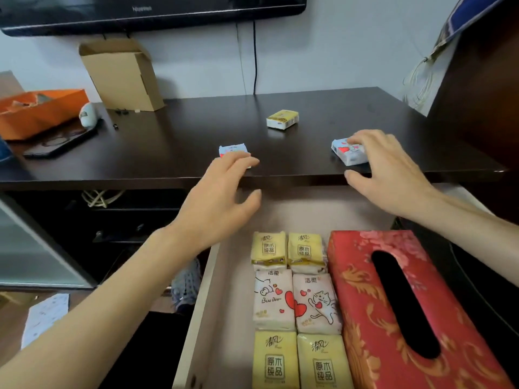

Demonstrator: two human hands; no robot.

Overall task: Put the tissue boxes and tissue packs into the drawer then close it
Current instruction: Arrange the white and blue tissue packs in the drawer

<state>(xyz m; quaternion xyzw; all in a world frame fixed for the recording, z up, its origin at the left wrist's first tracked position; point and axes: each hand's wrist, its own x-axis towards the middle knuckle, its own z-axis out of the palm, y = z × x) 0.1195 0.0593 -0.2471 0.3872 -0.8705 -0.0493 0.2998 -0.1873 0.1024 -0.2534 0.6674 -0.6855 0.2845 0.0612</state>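
Observation:
The drawer (295,209) stands pulled out below the dark table top (182,136). In it lie several yellow and white tissue packs (295,301) in two columns, beside a red floral tissue box (365,276) at the right. On the table, my left hand (222,197) reaches over a small light-blue tissue pack (231,150), fingers spread, fingertips on its near edge. My right hand (390,169) rests its fingers on a second light-blue pack with red hearts (341,153), thumb apart. A yellow tissue pack (282,118) lies farther back on the table.
A cardboard box (123,77) leans against the wall at the back left, with an orange box (36,110), a white egg-shaped object (88,115) and a dark phone (59,141) nearby. A black screen (140,12) hangs above. Dark furniture (483,80) flanks the right.

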